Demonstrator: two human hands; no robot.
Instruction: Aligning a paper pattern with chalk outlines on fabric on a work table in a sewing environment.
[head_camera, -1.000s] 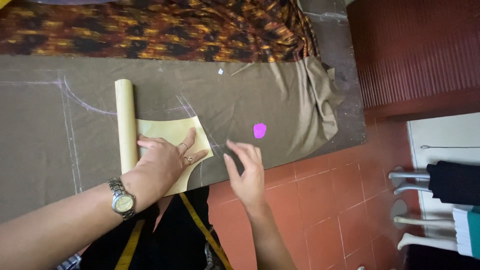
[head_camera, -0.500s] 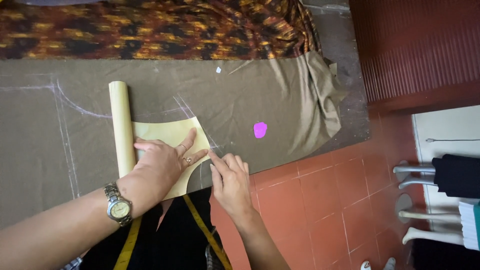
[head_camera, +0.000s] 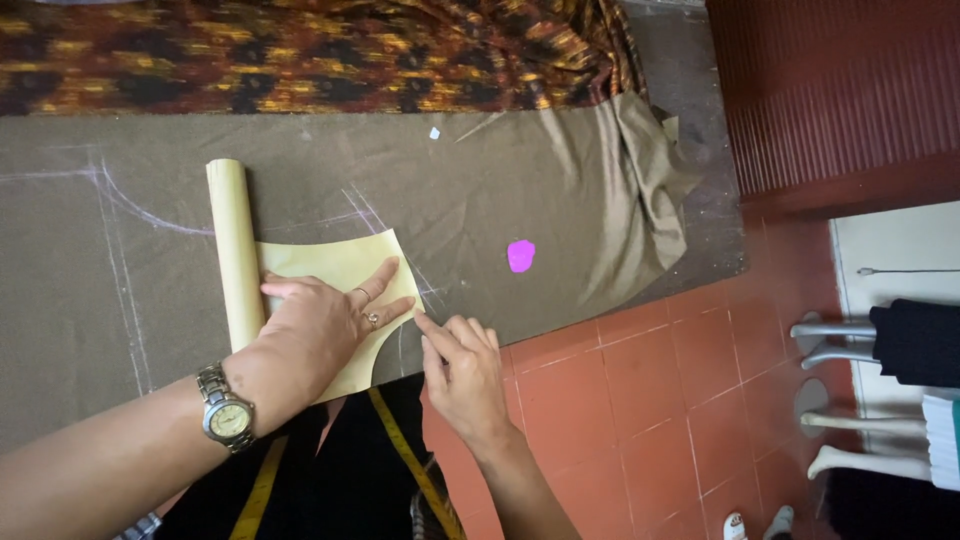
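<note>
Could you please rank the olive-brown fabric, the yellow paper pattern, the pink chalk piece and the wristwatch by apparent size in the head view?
1. Olive-brown fabric, by far the largest.
2. Yellow paper pattern, partly rolled.
3. Wristwatch, though it sits nearer the camera.
4. Pink chalk piece, smallest.

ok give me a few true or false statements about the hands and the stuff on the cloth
1. The left hand lies flat on the yellow paper pattern. True.
2. The paper's far edge is curled into a roll. True.
3. The right hand grips the pink chalk piece. False: the chalk lies apart on the grey-brown cloth, with the right fingertips at the paper's edge.
4. A silver wristwatch is on the right wrist. False: it is on the left.
</note>
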